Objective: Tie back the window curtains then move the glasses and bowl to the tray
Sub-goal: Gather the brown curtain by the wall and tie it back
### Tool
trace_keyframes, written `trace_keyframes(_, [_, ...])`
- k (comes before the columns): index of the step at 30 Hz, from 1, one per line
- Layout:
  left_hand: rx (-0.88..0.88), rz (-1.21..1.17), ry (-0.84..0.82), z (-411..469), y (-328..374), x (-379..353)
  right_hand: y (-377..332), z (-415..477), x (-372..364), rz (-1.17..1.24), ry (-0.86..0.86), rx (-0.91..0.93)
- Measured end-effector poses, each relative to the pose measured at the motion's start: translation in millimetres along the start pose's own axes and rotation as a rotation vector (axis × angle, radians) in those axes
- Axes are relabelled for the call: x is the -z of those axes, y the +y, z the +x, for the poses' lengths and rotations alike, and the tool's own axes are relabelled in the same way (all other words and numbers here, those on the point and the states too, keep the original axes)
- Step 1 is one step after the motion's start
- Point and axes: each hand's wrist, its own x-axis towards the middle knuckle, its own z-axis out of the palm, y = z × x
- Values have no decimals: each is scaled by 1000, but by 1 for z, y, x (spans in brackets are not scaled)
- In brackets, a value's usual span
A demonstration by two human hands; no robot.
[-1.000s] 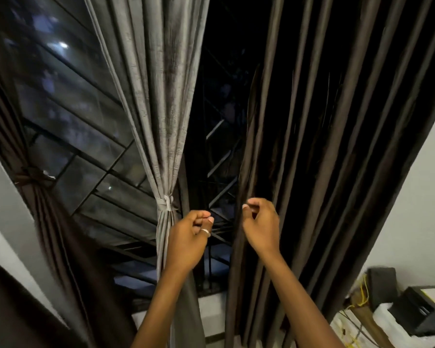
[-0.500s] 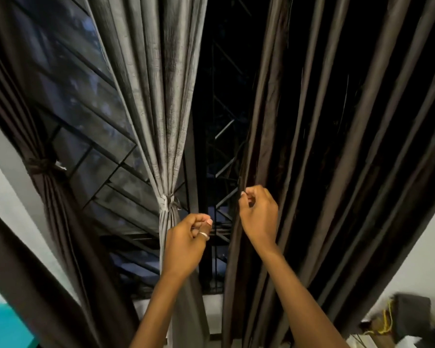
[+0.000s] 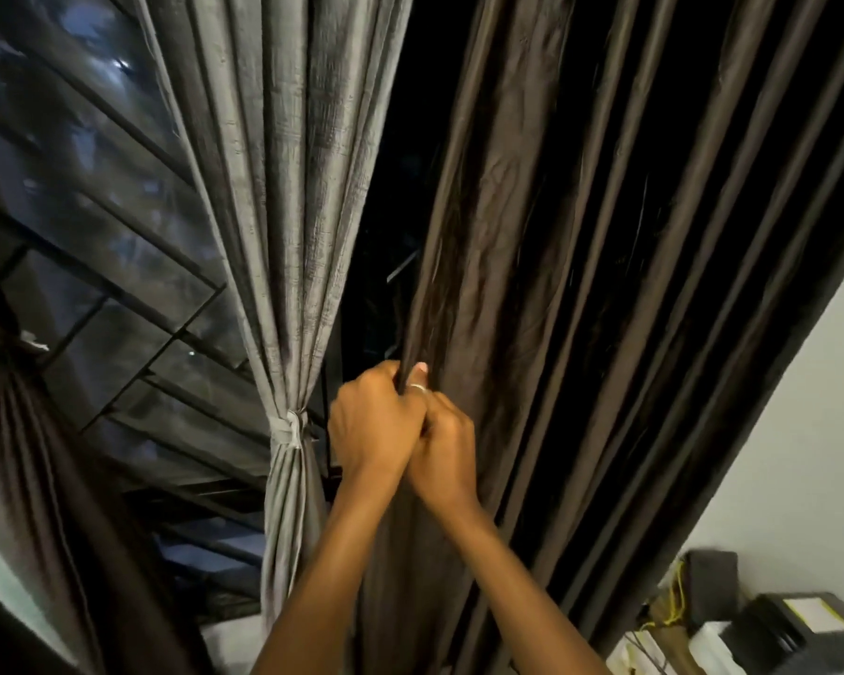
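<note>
Curtain point(image 3: 532, 265) edge inside left fingers point(image 3: 386, 377)

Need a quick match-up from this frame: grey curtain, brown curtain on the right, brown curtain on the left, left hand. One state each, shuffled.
Things:
1. grey curtain
2. right brown curtain
3. left brown curtain
4. left hand

States:
A. gathered with a dark tie at the far left edge
B. wears a ring
C. hanging loose, edge gripped by both hands
D. cinched with a pale tie

Pairs: 1-D, 2-C, 3-A, 4-B
</note>
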Motion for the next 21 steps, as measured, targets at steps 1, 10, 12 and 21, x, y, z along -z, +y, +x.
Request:
trace_keyframes(1, [11,13,-5,2,0,1,-1,-1,0,-2,6,-1])
trace_keyframes(10, [-25,-64,-39,-1,-16,-3,3,2,22,76,-137,-17])
trace_keyframes(12, [-24,-58,-31,2,-23,-3,9,5,29,64,-83,-58])
trace_keyframes(21, [-111,-89,6,14,-38,-2,55,59,84,-270,260,-383])
